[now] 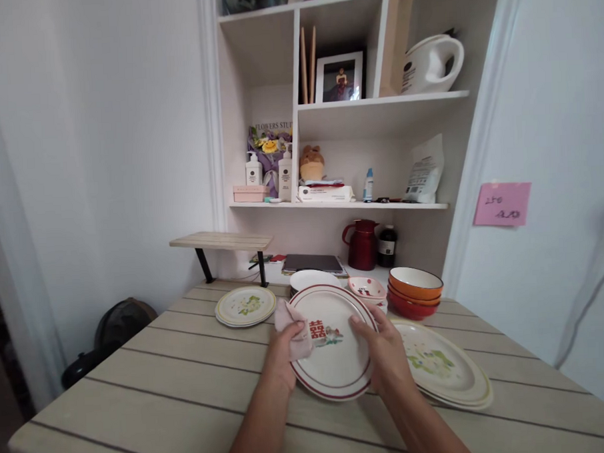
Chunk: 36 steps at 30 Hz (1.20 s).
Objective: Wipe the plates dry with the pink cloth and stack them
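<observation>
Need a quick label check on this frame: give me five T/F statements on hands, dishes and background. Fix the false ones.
1. The left hand holds a pink cloth against the red-rimmed plate. True.
2. The right hand is holding a bowl. False: the right hand grips the red-rimmed plate near its edge.
3. The orange bowl sits on top of a stack with a red bowl at the bottom. True.
4. The large oval plate lies to the left of both hands. False: the large oval plate lies to their right.
5. The red jug stands to the left of the dark bottle. True.
</observation>
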Tool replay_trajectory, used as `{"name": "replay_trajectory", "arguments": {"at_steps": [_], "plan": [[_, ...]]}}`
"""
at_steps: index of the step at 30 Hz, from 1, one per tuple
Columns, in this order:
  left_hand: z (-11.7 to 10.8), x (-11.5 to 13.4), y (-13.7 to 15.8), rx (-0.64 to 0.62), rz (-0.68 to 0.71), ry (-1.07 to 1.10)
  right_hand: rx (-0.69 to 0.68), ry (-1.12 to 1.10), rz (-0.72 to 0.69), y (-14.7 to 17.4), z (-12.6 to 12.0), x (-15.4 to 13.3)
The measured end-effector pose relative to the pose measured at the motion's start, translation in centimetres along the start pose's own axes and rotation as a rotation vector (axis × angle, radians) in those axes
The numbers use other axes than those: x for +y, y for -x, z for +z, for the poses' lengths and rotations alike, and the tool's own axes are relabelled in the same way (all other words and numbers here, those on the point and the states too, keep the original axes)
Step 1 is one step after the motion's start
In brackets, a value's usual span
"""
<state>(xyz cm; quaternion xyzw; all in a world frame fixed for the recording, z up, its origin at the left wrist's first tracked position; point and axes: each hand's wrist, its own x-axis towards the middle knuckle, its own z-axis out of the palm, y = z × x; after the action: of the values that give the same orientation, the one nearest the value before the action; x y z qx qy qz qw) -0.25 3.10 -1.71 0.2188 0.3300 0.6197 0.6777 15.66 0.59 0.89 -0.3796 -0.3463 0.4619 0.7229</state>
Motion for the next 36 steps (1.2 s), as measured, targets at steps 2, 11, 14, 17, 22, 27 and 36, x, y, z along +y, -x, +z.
{"name": "replay_trajectory", "arguments": {"at_steps": [2, 11, 14, 17, 22, 27, 36], "plan": [[0.3, -0.2, 0.1, 0.000, -0.002, 0.027, 0.034, 0.001, -0.053, 0.1, 0.2, 0.1], [2.4, -3.5, 1.6, -0.037, -0.105, 0.052, 0.256, -0.097, -0.191, 0.2, 0.8, 0.6], [2.5, -3.4, 1.9, -0.036, -0.089, 0.054, 0.229, -0.154, -0.135, 0.5, 1.2, 0.8], [2.1, -2.2, 1.9, -0.029, -0.051, 0.042, 0.099, -0.215, 0.009, 0.7, 1.5, 1.2], [0.6, 0.1, 1.3, -0.017, -0.003, -0.027, -0.078, -0.135, 0.188, 0.3, 0.8, 0.4], [-0.5, 1.7, 1.5, -0.102, -0.054, -0.159, -0.244, -0.110, 0.286, 0.2, -0.1, -2.2], [-0.6, 2.8, 2.8, -0.296, -0.025, -0.259, -0.429, -0.059, 0.415, 0.7, -1.6, -4.3]]}}
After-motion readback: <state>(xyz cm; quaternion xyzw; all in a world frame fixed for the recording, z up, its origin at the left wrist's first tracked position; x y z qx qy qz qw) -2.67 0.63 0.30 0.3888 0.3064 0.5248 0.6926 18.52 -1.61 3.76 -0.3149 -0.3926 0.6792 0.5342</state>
